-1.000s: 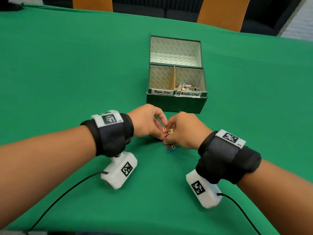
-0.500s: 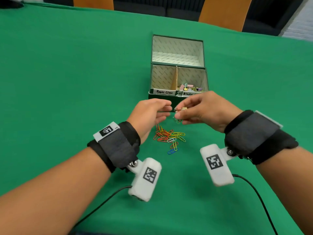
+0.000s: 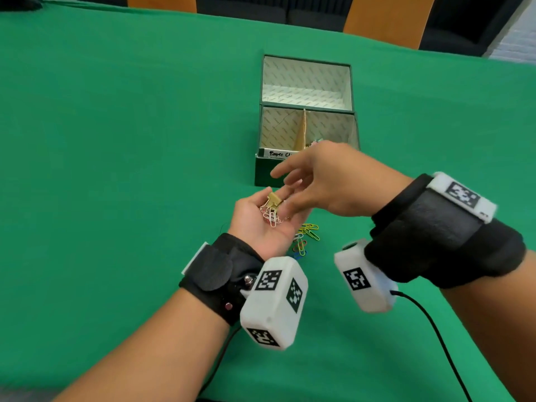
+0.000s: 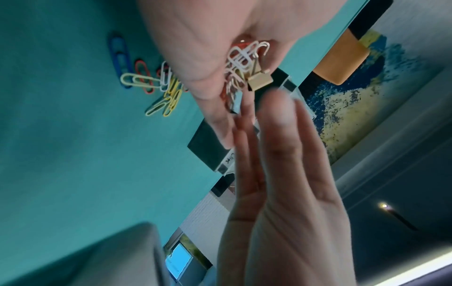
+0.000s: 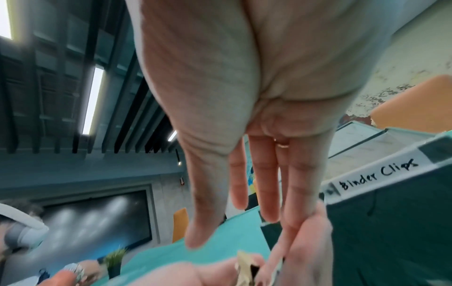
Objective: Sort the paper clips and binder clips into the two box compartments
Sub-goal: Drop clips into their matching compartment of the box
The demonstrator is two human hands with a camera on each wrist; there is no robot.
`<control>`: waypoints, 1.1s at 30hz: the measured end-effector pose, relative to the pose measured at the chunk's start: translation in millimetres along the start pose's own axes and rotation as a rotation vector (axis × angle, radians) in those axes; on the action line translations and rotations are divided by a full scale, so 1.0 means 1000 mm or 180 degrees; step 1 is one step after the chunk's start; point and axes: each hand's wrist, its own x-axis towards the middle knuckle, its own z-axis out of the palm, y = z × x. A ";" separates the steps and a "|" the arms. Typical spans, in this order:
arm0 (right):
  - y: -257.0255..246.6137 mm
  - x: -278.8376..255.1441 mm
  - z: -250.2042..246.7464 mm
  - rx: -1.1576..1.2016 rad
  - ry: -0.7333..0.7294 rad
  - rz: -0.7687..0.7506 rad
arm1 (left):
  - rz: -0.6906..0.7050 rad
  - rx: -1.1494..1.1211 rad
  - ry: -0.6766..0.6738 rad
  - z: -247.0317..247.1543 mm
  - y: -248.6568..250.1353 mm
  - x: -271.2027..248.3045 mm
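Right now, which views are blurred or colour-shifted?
Head view: sharp and evenly lit; right hand slightly motion-smeared. Left wrist view: near fingers soft, gold binder clip sharp, green cloth reads teal. Right wrist view: lower edge blurred, "Binder Clips" label legible.

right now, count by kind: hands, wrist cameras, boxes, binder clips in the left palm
hands: 2, left hand and right hand
wrist cameras: 2, left wrist camera and right wrist camera
box: 1
gold binder clip: 1
total: 6
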 end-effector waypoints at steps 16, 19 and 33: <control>0.049 0.006 0.042 -0.0958 -0.0229 0.0325 | 0.0431 0.0302 -0.0040 -0.020 0.051 0.015; 0.049 0.009 0.046 -0.0857 -0.0049 0.0324 | 0.0355 0.0354 0.0049 -0.021 0.047 0.016; 0.063 0.015 0.023 0.0393 0.0087 0.0463 | 0.0279 0.0264 0.0139 -0.016 0.052 0.021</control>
